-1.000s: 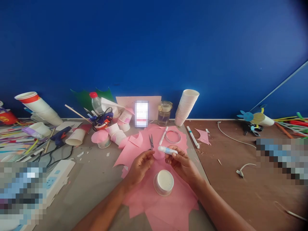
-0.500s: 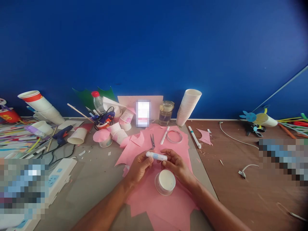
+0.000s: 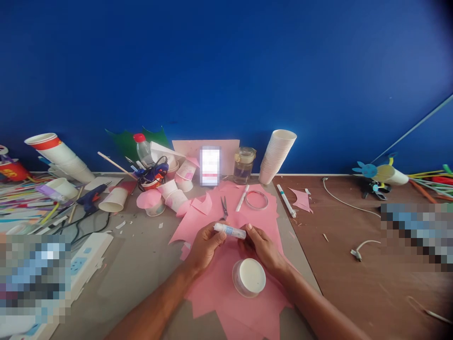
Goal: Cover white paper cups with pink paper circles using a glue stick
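Across the tabletop [image 3: 134, 269], pink paper [image 3: 247, 314] spreads beneath your left grip [image 3: 205, 246] and right grip [image 3: 264, 248]! The white cup [image 3: 252, 275] sits just nearer you than the right one; scissors [image 3: 224, 207] lie just beyond the left, and between them, pinched near either end by both, your white tube [image 3: 231, 231] bridges the gap.

We face a smooth, deep-blue wall [image 3: 226, 71] rising behind the back edges of a matte grey tabletop [image 3: 138, 264] and, to its right, a brown tabletop [image 3: 339, 283]. Above the brown one's back edge, we see a thin pale strip [image 3: 412, 131] slanting; light softens the blue at upper right.
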`<state>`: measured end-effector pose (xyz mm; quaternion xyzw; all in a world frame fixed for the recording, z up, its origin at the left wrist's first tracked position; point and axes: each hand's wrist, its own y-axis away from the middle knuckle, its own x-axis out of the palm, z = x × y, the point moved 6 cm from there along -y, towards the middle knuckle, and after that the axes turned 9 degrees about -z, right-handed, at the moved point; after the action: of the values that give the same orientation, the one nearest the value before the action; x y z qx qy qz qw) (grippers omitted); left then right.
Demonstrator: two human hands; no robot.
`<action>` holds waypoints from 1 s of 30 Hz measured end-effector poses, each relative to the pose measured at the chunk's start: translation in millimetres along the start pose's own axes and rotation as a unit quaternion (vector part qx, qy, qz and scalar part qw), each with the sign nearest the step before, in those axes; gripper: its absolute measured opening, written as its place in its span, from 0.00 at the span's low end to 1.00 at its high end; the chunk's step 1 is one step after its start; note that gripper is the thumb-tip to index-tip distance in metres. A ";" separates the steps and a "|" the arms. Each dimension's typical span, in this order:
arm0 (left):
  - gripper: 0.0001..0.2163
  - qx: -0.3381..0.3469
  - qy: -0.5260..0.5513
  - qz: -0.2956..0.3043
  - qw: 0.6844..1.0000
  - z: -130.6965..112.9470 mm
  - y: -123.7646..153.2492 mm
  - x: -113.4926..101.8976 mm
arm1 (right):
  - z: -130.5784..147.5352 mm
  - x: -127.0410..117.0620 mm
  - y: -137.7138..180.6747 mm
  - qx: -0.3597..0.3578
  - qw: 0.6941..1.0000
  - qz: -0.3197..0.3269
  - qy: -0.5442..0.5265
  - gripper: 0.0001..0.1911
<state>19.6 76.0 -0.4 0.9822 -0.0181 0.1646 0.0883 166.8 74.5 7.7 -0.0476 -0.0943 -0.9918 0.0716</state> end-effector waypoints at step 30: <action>0.15 0.005 -0.022 -0.010 1.000 4.5 1.3 -0.2 | 11.4 -7.9 -0.4 -0.034 0.997 0.023 -0.072 0.21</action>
<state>20.8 73.9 -4.4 0.9861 -0.0090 0.1424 0.0851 175.4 78.1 17.9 -0.1234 -0.0645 -0.9865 0.0860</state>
